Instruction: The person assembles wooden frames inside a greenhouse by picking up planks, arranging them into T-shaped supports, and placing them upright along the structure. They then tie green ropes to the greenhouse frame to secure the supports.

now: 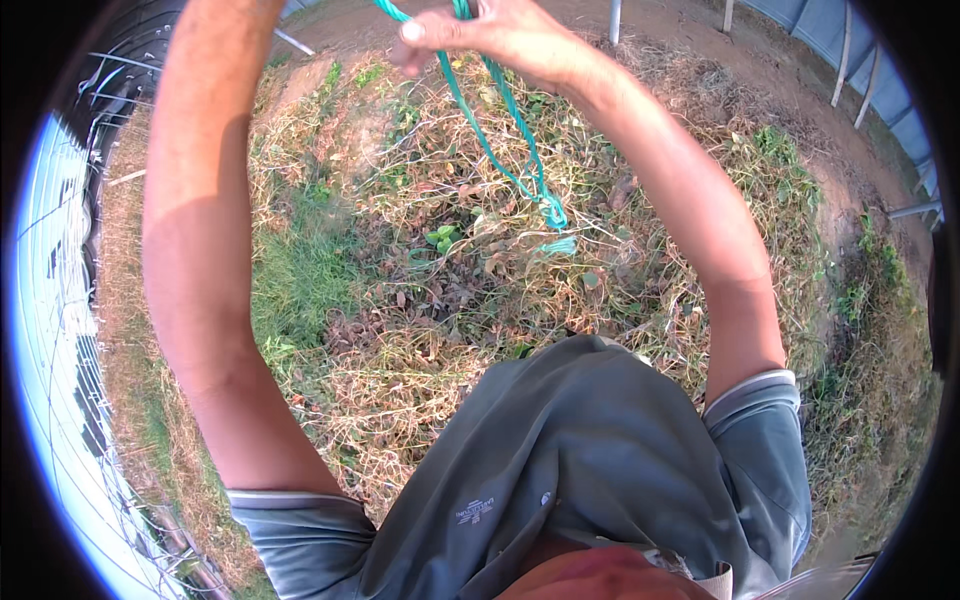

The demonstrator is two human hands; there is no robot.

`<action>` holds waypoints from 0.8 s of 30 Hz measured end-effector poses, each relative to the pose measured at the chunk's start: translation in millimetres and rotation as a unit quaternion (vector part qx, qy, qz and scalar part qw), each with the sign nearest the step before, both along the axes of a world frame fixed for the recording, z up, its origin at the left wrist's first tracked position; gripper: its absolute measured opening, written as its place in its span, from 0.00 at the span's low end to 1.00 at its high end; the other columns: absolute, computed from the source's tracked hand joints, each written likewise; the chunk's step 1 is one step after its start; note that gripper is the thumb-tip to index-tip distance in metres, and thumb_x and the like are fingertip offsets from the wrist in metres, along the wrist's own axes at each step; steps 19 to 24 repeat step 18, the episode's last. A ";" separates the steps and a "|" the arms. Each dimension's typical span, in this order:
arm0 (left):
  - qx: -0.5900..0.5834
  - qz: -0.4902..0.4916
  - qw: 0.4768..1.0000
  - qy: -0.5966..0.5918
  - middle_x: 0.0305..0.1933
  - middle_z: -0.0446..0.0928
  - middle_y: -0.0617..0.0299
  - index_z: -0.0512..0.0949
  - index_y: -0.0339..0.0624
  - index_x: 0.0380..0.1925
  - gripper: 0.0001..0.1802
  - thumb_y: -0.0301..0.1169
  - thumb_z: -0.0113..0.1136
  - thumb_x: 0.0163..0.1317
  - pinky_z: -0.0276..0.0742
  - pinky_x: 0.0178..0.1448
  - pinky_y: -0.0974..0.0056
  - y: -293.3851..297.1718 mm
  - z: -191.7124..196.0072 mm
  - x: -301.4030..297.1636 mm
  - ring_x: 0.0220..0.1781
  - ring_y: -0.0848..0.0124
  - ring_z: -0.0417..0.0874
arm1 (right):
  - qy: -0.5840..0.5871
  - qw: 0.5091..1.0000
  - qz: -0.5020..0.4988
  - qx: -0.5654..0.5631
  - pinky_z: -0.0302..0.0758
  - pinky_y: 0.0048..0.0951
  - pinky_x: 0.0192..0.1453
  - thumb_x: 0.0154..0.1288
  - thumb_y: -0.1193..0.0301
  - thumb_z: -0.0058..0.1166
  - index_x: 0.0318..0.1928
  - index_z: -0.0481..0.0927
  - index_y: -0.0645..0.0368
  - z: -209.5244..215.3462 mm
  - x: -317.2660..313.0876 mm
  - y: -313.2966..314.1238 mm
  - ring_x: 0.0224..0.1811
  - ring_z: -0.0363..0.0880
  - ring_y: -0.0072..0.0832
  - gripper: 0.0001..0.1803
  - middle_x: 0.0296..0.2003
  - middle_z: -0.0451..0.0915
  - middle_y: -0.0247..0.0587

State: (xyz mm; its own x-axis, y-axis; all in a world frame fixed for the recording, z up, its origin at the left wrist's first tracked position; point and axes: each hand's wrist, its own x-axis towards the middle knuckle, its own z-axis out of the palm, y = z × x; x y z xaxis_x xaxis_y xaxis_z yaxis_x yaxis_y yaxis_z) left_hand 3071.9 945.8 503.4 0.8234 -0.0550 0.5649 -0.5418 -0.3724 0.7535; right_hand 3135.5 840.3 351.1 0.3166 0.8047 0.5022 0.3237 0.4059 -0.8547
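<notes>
At the top of the view my right hand [490, 35] is closed on a green twisted rope [510, 105], its thumb pointing left. Two strands hang below the hand and meet in a knot [553, 211] above a frayed tuft [558, 246]. Another stretch of the rope runs up and left past the thumb, out of the picture. My left forearm [200, 200] reaches up along the left side. The left hand lies beyond the upper edge, so its fingers and anything in them are hidden.
Dry, tangled vines [480, 340] and a green grass patch [310, 265] cover the ground before me. Metal posts [615, 20] and a greyish-blue wall [900, 100] stand at the far side. Wires and a light panel [50, 300] line the left.
</notes>
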 end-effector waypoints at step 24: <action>0.012 0.308 0.943 -0.127 0.32 0.74 0.61 0.74 0.41 0.33 0.20 0.45 0.48 0.77 0.69 0.37 0.62 81.5 -99.5 -132.4 0.31 0.73 0.70 | -0.062 0.677 -0.670 -0.298 0.79 0.44 0.33 0.58 0.64 0.66 0.40 0.82 0.57 -186.1 -90.0 -274.7 0.24 0.85 0.39 0.13 0.22 0.83 0.43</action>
